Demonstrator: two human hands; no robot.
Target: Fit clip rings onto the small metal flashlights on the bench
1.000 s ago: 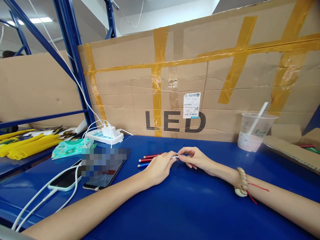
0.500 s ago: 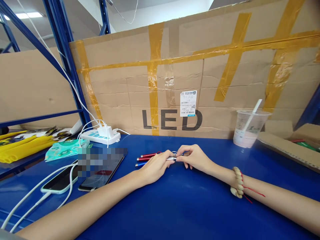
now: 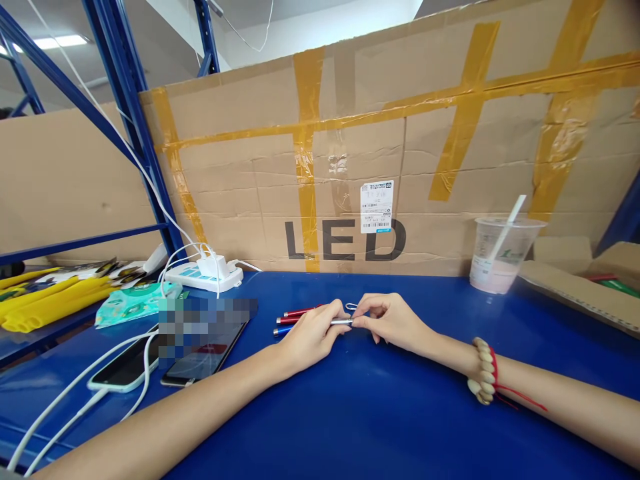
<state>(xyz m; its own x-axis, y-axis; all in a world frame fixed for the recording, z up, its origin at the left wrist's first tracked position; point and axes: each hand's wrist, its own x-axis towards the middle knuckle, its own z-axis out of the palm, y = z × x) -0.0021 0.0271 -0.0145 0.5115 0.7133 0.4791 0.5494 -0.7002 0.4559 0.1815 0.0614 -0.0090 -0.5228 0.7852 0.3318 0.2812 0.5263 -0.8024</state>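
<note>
Cardboard panel (image 3: 240, 193): upright behind the desk (image 3: 350, 427)
Left hand (image 3: 310, 337): mid-desk, hiding the right ends of three pen-shaped tubes (image 3: 293, 320) lying side by side
Slim tube (image 3: 341, 321): between the left hand and the right hand (image 3: 393, 317), both touching it
Thin loop (image 3: 351, 307): just behind the right hand's fingers
Two phones (image 3: 123, 363): next to each other, left of the three tubes
Power strip (image 3: 230, 281): behind the phones, before the panel, charger (image 3: 213, 267) plugged in
Soft packet (image 3: 135, 300): left of the strip
Cup (image 3: 500, 260): back right, near the panel, straw (image 3: 507, 227) in it
Open carton (image 3: 575, 287): right of the cup
</note>
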